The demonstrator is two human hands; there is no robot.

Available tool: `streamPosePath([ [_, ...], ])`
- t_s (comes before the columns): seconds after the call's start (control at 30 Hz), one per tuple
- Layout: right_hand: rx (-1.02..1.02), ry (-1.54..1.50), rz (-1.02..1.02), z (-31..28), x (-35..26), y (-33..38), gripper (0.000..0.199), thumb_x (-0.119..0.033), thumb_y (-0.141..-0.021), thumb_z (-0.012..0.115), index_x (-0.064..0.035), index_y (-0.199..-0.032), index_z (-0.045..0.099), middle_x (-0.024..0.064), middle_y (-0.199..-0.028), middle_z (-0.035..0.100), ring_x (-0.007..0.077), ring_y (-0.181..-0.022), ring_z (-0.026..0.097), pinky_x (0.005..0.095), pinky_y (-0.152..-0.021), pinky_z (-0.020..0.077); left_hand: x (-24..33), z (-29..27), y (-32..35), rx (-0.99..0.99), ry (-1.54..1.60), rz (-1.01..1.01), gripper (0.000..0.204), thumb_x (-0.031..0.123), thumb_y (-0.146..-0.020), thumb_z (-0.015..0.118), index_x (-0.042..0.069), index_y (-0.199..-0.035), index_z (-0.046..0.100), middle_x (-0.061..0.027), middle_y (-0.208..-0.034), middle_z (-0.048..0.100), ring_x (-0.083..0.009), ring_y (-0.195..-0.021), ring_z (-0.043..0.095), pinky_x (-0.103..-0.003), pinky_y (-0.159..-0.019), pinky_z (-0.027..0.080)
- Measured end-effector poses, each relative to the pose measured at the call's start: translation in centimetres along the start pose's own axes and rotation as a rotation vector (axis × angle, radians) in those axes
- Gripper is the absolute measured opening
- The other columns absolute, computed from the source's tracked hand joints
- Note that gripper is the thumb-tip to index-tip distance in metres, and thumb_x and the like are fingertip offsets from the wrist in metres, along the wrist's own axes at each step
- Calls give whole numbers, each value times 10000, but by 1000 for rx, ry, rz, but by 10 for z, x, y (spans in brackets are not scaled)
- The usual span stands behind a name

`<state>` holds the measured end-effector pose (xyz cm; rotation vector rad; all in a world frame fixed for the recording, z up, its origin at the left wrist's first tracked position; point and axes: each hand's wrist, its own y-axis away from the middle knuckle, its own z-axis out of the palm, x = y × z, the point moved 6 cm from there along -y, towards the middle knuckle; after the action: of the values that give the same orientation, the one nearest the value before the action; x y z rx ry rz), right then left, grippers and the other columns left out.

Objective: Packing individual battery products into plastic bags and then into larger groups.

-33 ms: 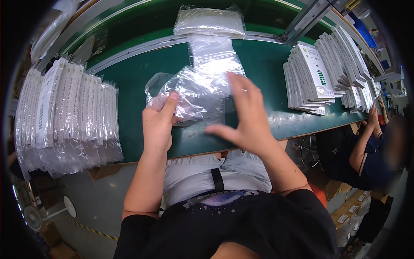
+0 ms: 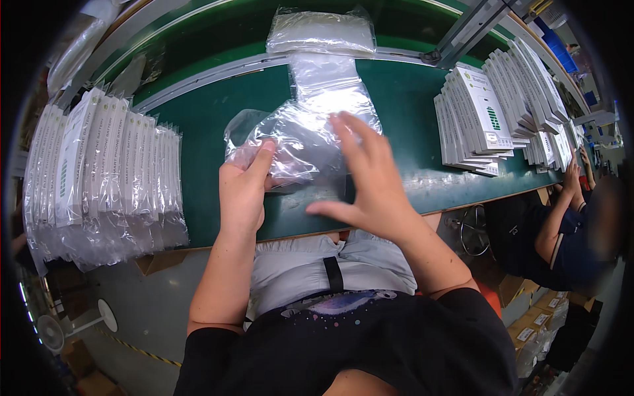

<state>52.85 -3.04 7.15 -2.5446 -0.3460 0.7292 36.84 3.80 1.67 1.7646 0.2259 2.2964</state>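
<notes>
The left hand [image 2: 244, 188] pinches a clear bag [image 2: 289, 132], no box visible inside, above the worktop [image 2: 205, 204]; the right hand [image 2: 376, 175] is spread wide, its contact with the bag unclear through blur. Bagged boxes [image 2: 105, 158] stand left, unbagged boxes [image 2: 485, 109] right.

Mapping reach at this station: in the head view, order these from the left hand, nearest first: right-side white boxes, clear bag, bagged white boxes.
1. Clear bag: held in the left hand.
2. Bagged white boxes: to its left.
3. Right-side white boxes: across, beyond the right hand.
</notes>
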Motion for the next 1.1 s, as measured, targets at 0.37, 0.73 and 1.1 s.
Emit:
streamPosePath([
  [0.37, -187, -1381, 741, 26, 51, 5, 208, -107, -879, 577, 62, -985, 637, 153, -888, 675, 206, -850, 653, 301, -775, 515, 7, -28, 6, -232, -157, -79, 205, 77, -895, 567, -87, -1017, 591, -148, -878, 644, -221, -743, 663, -320, -662, 567],
  [0.73, 171, -1423, 869, 22, 63, 20, 219, -126, -931, 489, 55, -1040, 549, 186, -929, 629, 278, -833, 653, 367, -723, 544, -5, -38, 12, -249, 32, -119, 243, 120, -905, 562, -65, -1063, 575, -148, -1000, 629, -230, -875, 645, -359, -750, 559],
  [1.1, 267, -1322, 632, -19, 69, -11, 201, -108, -947, 447, 53, -1026, 538, 184, -943, 638, 273, -817, 668, 352, -663, 562, -9, -43, 14, -255, 85, -139, 313, 187, -934, 520, -54, -1134, 525, -191, -1003, 629, -249, -867, 650, -372, -757, 550],
])
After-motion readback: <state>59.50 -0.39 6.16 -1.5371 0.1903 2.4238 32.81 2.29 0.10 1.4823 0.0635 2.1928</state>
